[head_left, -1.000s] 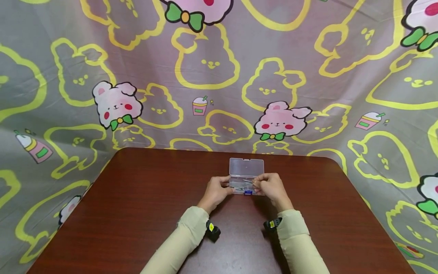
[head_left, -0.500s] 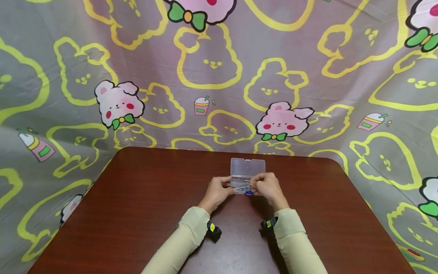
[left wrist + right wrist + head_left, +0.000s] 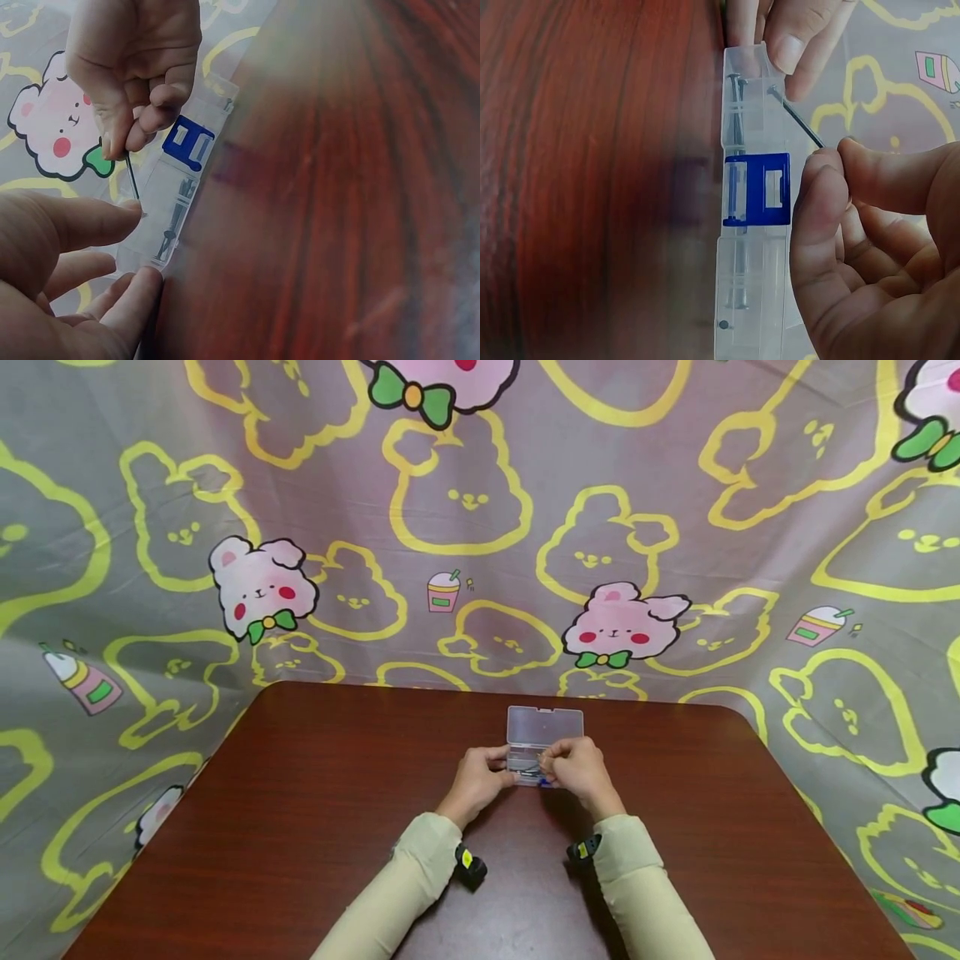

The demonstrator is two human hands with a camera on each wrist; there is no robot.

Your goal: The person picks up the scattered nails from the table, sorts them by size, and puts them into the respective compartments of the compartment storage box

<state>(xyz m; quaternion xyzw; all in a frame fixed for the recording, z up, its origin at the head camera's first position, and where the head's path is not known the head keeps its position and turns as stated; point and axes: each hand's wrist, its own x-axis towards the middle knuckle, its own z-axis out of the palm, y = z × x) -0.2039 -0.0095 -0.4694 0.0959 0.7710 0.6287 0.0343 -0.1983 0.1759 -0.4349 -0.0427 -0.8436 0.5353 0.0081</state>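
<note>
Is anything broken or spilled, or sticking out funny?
Nothing looks broken or spilled. One thin nail sticks out slantwise over the edge of the clear box, but only because the right hand pinches it. The left hand holds the box's end. The other nails lie inside.

Clear plastic box (image 3: 545, 735), small, rectangular, lid open and lying flat behind the tray. Blue latch (image 3: 757, 189) on the front wall. Several dark nails lie lengthwise inside; one thin nail (image 3: 799, 118) angles up out of the tray, head end down.
</note>
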